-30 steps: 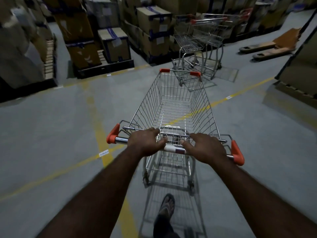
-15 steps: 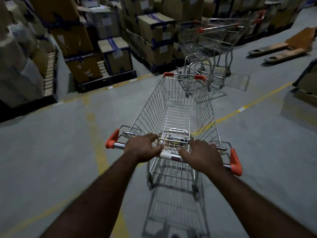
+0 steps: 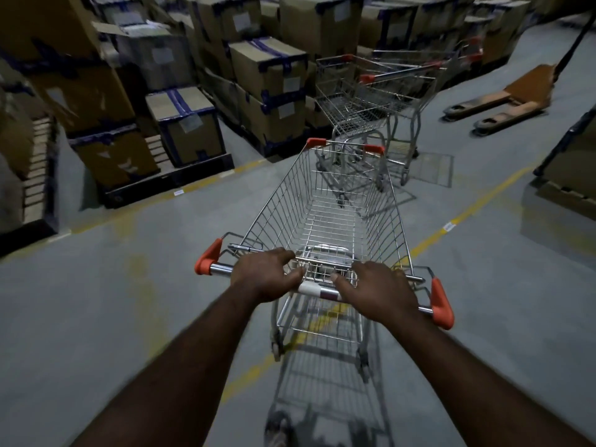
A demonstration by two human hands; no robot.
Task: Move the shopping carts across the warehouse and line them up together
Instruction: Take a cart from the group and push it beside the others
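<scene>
An empty wire shopping cart (image 3: 325, 214) with orange corner caps stands right in front of me. My left hand (image 3: 264, 275) and my right hand (image 3: 375, 290) are both closed around its chrome handle bar, one on each side of the middle label. Just beyond the cart's front edge stand other shopping carts (image 3: 380, 101), nested together, with their handles to the right. A small gap of floor separates my cart's nose from their legs.
Stacked cardboard boxes (image 3: 267, 69) on pallets line the left and far side. A pallet jack (image 3: 503, 104) lies on the floor at the far right. More boxes (image 3: 571, 175) sit at the right edge. Yellow lines (image 3: 477, 201) cross the grey floor.
My cart has rolled forward toward the parked carts, which now look larger and closer. Both hands have kept their grip on the handle. The boxes on the left have drawn nearer.
</scene>
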